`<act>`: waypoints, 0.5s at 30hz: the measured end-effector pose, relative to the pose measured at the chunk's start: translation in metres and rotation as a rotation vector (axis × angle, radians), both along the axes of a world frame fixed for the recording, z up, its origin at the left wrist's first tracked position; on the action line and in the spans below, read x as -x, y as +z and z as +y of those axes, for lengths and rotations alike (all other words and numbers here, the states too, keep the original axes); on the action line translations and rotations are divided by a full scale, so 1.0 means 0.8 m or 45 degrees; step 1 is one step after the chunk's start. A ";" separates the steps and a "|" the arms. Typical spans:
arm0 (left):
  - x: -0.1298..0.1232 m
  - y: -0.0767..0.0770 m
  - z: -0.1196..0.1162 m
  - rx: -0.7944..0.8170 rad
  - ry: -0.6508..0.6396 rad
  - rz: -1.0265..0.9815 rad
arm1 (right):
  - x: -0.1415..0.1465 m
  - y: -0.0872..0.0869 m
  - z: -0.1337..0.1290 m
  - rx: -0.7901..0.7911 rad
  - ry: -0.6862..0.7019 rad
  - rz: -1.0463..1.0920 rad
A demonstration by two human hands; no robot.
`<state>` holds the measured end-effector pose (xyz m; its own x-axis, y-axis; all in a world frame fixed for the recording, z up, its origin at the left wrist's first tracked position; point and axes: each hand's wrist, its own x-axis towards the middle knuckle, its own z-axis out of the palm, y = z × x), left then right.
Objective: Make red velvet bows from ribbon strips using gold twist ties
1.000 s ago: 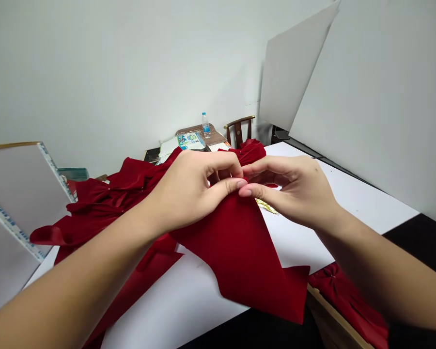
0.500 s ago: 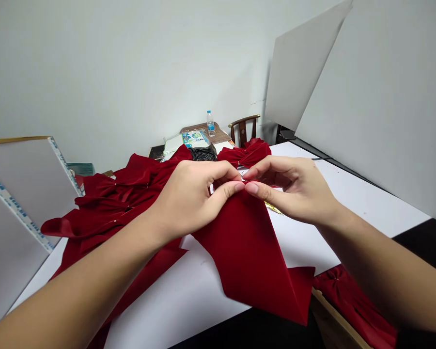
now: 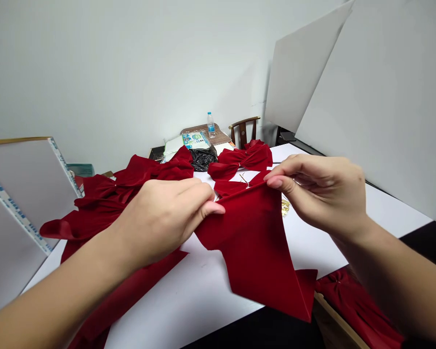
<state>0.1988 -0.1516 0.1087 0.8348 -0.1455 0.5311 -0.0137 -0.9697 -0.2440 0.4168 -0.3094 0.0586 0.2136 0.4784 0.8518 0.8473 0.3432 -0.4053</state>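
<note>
A wide piece of dark red velvet ribbon (image 3: 252, 247) hangs over the white table (image 3: 189, 300), its tail ending in a notched point near the table's front edge. My left hand (image 3: 163, 218) pinches its left upper edge between thumb and fingers. My right hand (image 3: 319, 194) holds its right upper corner in a fingertip pinch. A thin wire (image 3: 244, 179) shows just above the ribbon, between my hands. Behind it lies a red velvet bow (image 3: 241, 160), and a larger pile of red velvet bows (image 3: 123, 194) lies under and beyond my left forearm.
A small gold piece (image 3: 285, 207) lies on the table by my right hand. Another red bow (image 3: 356, 310) rests on a lower surface past the table's right front edge. White boards (image 3: 18, 194) stand at left and right. A black plastic bag (image 3: 202, 159), papers, a water bottle (image 3: 211, 124) and a wooden chair (image 3: 244, 132) are behind.
My hands have drawn apart, the right moving right and the left moving left. The ribbon's top edge is now spread between them, and the bow and wire behind it have come into view.
</note>
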 end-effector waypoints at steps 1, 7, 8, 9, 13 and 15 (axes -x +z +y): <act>0.002 0.000 0.000 -0.021 0.024 0.002 | 0.000 -0.002 0.002 -0.004 0.014 0.016; 0.012 0.001 -0.002 -0.005 0.043 -0.039 | 0.003 -0.001 0.007 0.031 0.087 0.005; 0.015 0.002 -0.001 0.061 0.020 -0.036 | 0.002 -0.001 0.007 0.047 0.105 -0.003; 0.018 0.002 0.000 0.164 -0.004 -0.026 | 0.000 -0.001 0.008 0.059 0.123 0.010; 0.028 -0.002 0.014 1.054 -0.163 -0.144 | -0.020 -0.002 0.015 -0.009 0.183 0.257; 0.020 -0.009 0.020 1.506 -0.240 -0.255 | -0.025 0.001 0.020 -0.032 0.280 0.342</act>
